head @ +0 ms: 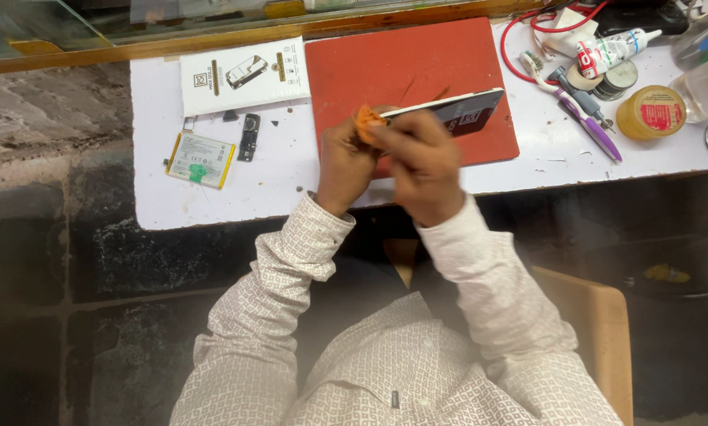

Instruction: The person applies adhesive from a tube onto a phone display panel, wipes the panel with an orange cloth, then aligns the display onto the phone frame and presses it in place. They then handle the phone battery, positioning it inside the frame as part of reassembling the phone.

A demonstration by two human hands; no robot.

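My left hand (342,162) and my right hand (425,170) are raised together over the near edge of a red mat (393,59). Between them is a dark phone panel (464,110) with a white edge, tilted up and pointing right. An orange piece (366,122), cloth or a soft tool, is pressed at the panel's left end between my fingers. Which hand holds which of the two is hard to tell; my right hand covers the panel's near end.
On the white worktop (212,197) lie a phone battery (201,159), a small dark part (248,136) and a white box (243,73). At the right are a glue tube (614,49), a purple tool (594,130), a yellow jar (651,112) and red wire (519,31).
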